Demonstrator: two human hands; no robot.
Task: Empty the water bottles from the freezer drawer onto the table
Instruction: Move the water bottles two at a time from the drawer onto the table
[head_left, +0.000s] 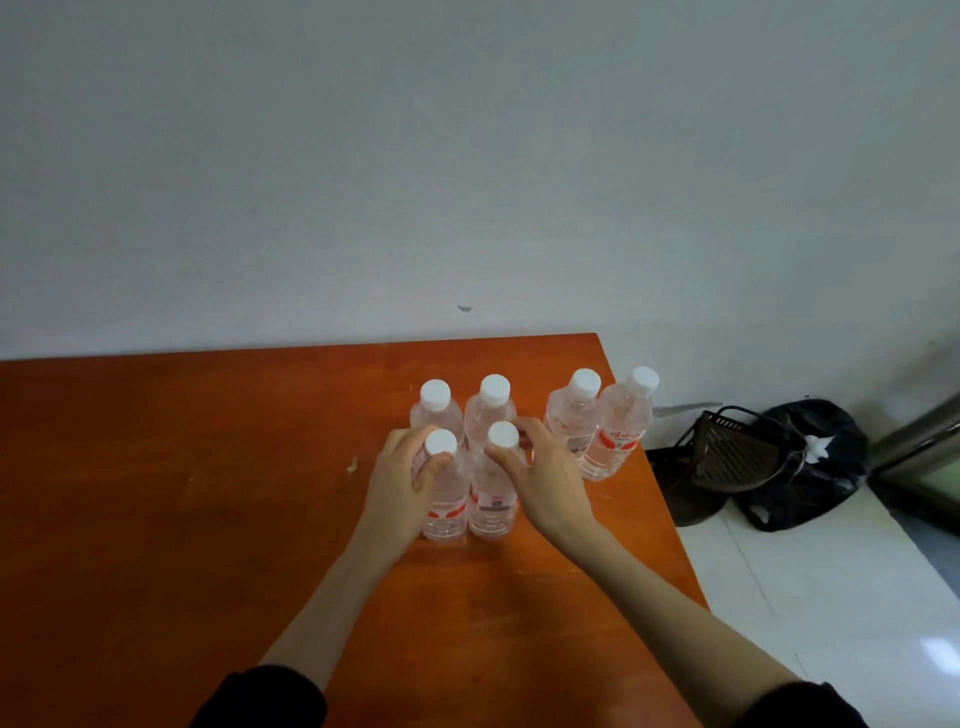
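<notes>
Gripping two capped, water-filled bottles: my left hand (402, 480) holds one (445, 501), right hand (545, 475) its three-o'clock neighbour (492, 501), upright on the surface (182, 493).

Looks like a plain room in someone's home or a small office, hard to say which. There's a bare grey-white wall (467, 156) with a little scuff on it, and an orange-brown wooden table (182, 493) pushed right up against it. The floor (831, 597) is shiny white tile. Over in the corner a full black rubbish bag (810, 467) sits beside a dark plastic basket (727, 452) tipped on its side.
</notes>
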